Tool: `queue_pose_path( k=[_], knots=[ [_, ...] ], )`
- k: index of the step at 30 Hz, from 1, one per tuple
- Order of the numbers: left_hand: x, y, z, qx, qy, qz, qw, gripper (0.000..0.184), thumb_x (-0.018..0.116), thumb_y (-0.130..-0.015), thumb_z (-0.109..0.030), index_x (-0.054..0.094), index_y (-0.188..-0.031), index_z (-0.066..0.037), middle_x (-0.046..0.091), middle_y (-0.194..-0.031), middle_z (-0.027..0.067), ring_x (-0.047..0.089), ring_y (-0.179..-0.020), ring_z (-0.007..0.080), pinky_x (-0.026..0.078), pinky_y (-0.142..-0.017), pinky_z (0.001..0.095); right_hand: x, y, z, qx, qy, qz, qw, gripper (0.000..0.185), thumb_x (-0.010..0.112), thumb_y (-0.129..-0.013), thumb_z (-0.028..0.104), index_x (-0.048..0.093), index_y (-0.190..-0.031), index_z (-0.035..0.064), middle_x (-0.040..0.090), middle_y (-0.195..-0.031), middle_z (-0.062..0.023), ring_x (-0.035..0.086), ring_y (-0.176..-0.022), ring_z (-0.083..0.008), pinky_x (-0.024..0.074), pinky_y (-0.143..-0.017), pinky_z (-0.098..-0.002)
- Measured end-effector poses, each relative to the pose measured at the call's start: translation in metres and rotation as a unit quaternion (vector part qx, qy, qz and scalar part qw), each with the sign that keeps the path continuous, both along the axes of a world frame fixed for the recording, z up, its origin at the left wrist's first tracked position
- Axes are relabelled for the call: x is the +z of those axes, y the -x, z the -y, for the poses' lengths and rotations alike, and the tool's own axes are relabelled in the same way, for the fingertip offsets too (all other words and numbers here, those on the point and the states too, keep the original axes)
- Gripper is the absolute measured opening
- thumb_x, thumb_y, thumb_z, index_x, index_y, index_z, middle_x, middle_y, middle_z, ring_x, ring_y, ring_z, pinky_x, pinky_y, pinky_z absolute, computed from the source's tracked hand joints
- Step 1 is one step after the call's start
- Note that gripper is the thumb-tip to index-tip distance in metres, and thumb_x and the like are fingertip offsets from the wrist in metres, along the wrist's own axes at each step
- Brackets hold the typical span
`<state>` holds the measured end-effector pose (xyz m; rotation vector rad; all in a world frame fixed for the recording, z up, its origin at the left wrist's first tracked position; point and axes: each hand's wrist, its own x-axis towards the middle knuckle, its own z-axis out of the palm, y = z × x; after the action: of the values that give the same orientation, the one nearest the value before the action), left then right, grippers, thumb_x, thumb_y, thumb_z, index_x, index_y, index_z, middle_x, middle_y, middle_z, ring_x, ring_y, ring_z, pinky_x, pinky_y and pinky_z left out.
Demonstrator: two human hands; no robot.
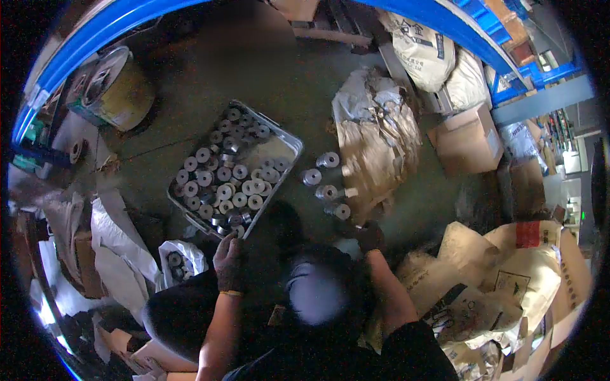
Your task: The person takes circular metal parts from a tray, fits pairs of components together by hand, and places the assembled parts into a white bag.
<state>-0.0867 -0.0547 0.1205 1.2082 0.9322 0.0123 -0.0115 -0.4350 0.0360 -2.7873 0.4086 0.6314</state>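
A grey rectangular bin (289, 141) stands tilted in view on the floor, with many round metal pieces with centre holes (223, 192) inside. My left hand (228, 261), in a dark glove with bare fingertips, is closed at the bin's near rim. To the right of the bin, several more metal pieces (326, 192) lie in a short row on the floor. Beside them is a crumpled brown paper sack (375, 143). My right hand (370, 239), also gloved, is at the sack's near end, close to the nearest piece. Its fingers are mostly lost in shadow.
A white bag (183, 259) with more metal pieces stands left of my left arm. At the upper left is a yellowish drum (121, 92). Cardboard boxes (470, 143) and printed sacks (424, 54) are on the right. More paper sacks (502, 279) lie at the lower right.
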Motion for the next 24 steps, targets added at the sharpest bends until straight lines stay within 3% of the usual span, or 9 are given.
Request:
queue_pose_path(
  k=[5, 7, 9, 11, 15, 17, 19, 21, 24],
  knots=[
    [0.022, 0.002, -0.010, -0.002, 0.031, 0.093, 0.995, 0.029, 0.061, -0.085, -0.017, 0.060, -0.108, 0.000, 0.061, -0.087, 0.0014, 0.054, -0.073, 0.0090, 0.044, -0.065, 0.0223, 0.003, -0.021, 0.040, 0.047, -0.292, 0.128, 0.947, 0.053, 0.060, -0.075, 0.055, 0.060, -0.097, 0.0071, 0.064, -0.089, -0.0116, 0.062, -0.080, -0.0279, 0.0505, -0.068, -0.0374],
    [0.029, 0.005, -0.009, -0.015, 0.057, 0.127, 0.990, 0.028, 0.061, -0.085, -0.017, 0.060, -0.108, 0.000, 0.061, -0.088, 0.0017, 0.054, -0.074, 0.0091, 0.044, -0.066, 0.0227, 0.096, -0.042, -0.029, -0.179, -0.630, 0.170, 0.736, 0.053, 0.056, -0.080, 0.055, 0.059, -0.098, 0.0048, 0.064, -0.087, -0.0111, 0.060, -0.067, -0.0233, 0.0491, -0.056, -0.0320],
    [0.032, 0.005, -0.009, -0.007, 0.100, 0.170, 0.980, 0.028, 0.060, -0.086, -0.015, 0.059, -0.110, 0.000, 0.062, -0.091, 0.0024, 0.055, -0.079, 0.0099, 0.045, -0.071, 0.0235, 0.213, -0.055, -0.103, -0.369, -0.689, -0.029, 0.623, 0.059, 0.049, -0.083, 0.058, 0.057, -0.105, 0.0036, 0.064, -0.090, -0.0141, 0.058, -0.059, -0.0225, 0.0457, -0.048, -0.0310],
    [0.057, 0.008, -0.015, -0.020, 0.072, 0.186, 0.980, 0.028, 0.059, -0.086, -0.014, 0.059, -0.110, 0.000, 0.062, -0.094, 0.0031, 0.055, -0.083, 0.0110, 0.045, -0.075, 0.0245, 0.247, -0.056, -0.124, -0.145, -0.815, -0.277, 0.488, 0.059, 0.050, -0.085, 0.053, 0.052, -0.115, 0.0028, 0.061, -0.101, -0.0158, 0.060, -0.070, -0.0232, 0.0465, -0.047, -0.0295],
    [0.083, 0.019, -0.026, -0.066, 0.009, 0.218, 0.974, 0.030, 0.059, -0.087, -0.013, 0.057, -0.112, 0.002, 0.060, -0.104, 0.0050, 0.055, -0.095, 0.0135, 0.042, -0.087, 0.0268, 0.290, -0.034, -0.218, -0.389, -0.755, -0.230, 0.475, 0.046, 0.048, -0.089, 0.048, 0.055, -0.112, 0.0093, 0.060, -0.102, -0.0157, 0.062, -0.074, -0.0275, 0.0511, -0.051, -0.0336],
    [0.103, 0.022, -0.032, -0.059, -0.015, 0.292, 0.955, 0.032, 0.058, -0.087, -0.014, 0.056, -0.114, 0.003, 0.059, -0.110, 0.0069, 0.054, -0.101, 0.0140, 0.041, -0.091, 0.0276, 0.279, -0.032, -0.236, -0.205, -0.773, -0.329, 0.502, 0.039, 0.046, -0.091, 0.044, 0.055, -0.110, 0.0118, 0.063, -0.095, -0.0141, 0.063, -0.074, -0.0295, 0.0537, -0.054, -0.0352],
    [0.108, 0.028, -0.039, -0.061, 0.010, 0.284, 0.957, 0.033, 0.058, -0.088, -0.016, 0.055, -0.115, 0.002, 0.059, -0.111, 0.0065, 0.053, -0.101, 0.0141, 0.041, -0.091, 0.0271, 0.270, -0.025, -0.256, -0.336, -0.717, -0.302, 0.531, 0.044, 0.047, -0.090, 0.048, 0.055, -0.109, 0.0094, 0.064, -0.087, -0.0131, 0.062, -0.065, -0.0267, 0.0515, -0.051, -0.0315],
    [0.098, 0.029, -0.040, -0.060, -0.002, 0.273, 0.960, 0.037, 0.056, -0.089, -0.022, 0.054, -0.118, 0.002, 0.057, -0.114, 0.0071, 0.051, -0.104, 0.0131, 0.041, -0.090, 0.0275, 0.255, -0.026, -0.268, -0.079, -0.724, -0.390, 0.563, 0.049, 0.051, -0.087, 0.051, 0.055, -0.108, 0.0067, 0.063, -0.083, -0.0125, 0.060, -0.059, -0.0219, 0.0478, -0.048, -0.0268],
    [0.100, 0.026, -0.040, 0.026, 0.232, 0.278, 0.932, 0.037, 0.045, -0.095, -0.026, 0.053, -0.119, 0.000, 0.055, -0.120, 0.0095, 0.049, -0.113, 0.0174, 0.034, -0.099, 0.0323, 0.265, -0.003, -0.301, -0.006, -0.638, -0.254, 0.727, 0.044, 0.055, -0.086, 0.044, 0.057, -0.107, 0.0051, 0.063, -0.080, -0.0108, 0.058, -0.057, -0.0153, 0.0437, -0.046, -0.0231]
  ],
)
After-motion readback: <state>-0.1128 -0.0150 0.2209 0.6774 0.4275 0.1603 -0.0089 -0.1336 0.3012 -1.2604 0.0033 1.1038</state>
